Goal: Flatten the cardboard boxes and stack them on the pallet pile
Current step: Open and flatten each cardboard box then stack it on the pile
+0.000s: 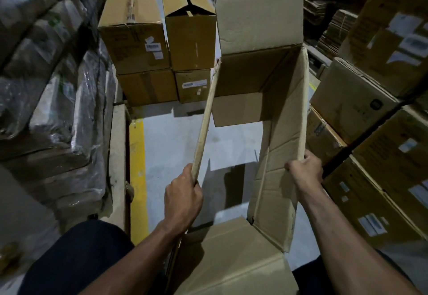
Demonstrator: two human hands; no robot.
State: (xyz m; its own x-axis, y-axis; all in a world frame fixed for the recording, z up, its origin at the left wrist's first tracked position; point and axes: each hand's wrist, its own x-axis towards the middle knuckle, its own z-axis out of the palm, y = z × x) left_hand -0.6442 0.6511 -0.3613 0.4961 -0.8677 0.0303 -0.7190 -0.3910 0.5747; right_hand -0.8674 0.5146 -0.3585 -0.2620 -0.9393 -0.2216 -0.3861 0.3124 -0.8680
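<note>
I hold a large brown cardboard box (pixel 278 114) in front of me, open at both ends so the grey floor shows through it. My left hand (pixel 183 195) grips the edge of its left wall. Around the edge of the right wall my right hand (pixel 305 167) curls its fingers. One flap (pixel 259 23) stands up at the far end, and another flap (pixel 231 260) hangs toward me between my knees.
Closed and half-open cardboard boxes (pixel 159 47) are stacked straight ahead on the floor. More labelled cartons (pixel 382 132) rise on the right. Plastic-wrapped goods (pixel 53 86) fill the left. A yellow line (pixel 137 167) runs along the grey floor.
</note>
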